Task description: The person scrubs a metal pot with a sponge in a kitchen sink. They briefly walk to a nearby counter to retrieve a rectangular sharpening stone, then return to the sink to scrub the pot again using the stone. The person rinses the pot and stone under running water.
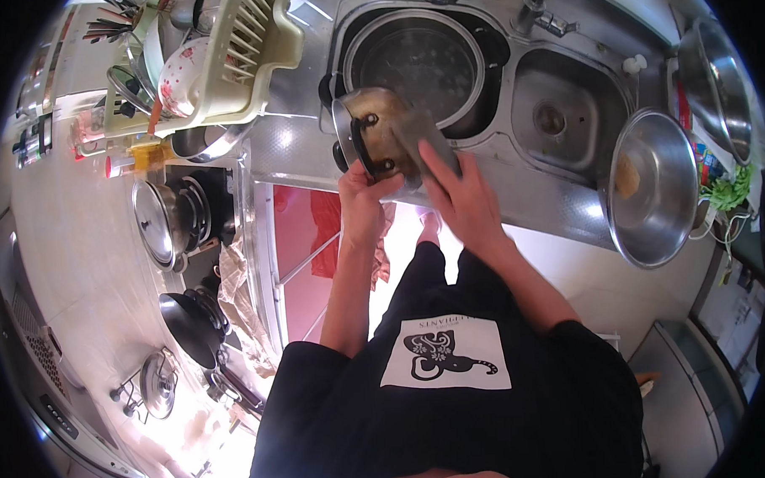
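Observation:
My left hand (pixel 363 205) grips a small metal pot (pixel 383 105) by its near side, beside its black handle. The pot is tilted on its side, and its brown-stained outer surface shows. In my right hand (pixel 466 204) is a grey scouring pad (pixel 439 145), blurred, pressed against or close over the pot's right side. Beyond both hands a large round pot (pixel 350 66) with dark side handles sits in the left sink basin, holding cloudy water (pixel 417 57). The small pot overlaps its near left rim.
Left of the sink stands a cream dish rack (pixel 281 50) with bowls and chopsticks. The right basin (pixel 570 84) has a drain, with a faucet (pixel 539 18) behind it. A steel bowl (pixel 659 210) holding a yellowish piece overhangs the counter's front edge. Pans (pixel 190 328) and a lidded pot (pixel 153 225) stand left.

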### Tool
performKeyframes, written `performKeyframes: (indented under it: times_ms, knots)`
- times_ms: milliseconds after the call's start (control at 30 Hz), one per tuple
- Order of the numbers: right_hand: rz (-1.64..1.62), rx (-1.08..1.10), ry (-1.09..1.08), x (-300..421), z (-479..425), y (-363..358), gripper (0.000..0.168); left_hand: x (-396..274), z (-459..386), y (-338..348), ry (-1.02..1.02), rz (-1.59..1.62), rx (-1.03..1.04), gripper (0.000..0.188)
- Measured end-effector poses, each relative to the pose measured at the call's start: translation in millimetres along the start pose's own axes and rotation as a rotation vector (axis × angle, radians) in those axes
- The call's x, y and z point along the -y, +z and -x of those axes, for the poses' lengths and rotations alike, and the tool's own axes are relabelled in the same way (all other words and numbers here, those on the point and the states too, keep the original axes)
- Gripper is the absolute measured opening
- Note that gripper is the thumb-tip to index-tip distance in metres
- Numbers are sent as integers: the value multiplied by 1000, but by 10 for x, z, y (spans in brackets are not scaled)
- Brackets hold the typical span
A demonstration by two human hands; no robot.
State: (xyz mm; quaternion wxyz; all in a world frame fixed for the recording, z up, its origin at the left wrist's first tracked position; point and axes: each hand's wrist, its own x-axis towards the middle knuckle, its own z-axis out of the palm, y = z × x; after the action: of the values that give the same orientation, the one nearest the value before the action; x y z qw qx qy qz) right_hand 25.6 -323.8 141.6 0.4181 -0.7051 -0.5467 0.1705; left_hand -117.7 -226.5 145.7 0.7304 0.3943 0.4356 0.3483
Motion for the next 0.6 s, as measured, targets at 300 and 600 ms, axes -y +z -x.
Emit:
performKeyframes:
  times_ms: [300, 600]
  knots:
    - [64, 41, 3, -56, -25, 46, 55, 43, 69, 23, 15, 28, -1, 36]
    - [-634, 217, 485, -338, -676, 44, 48, 27, 6, -62, 38, -57, -10, 34]
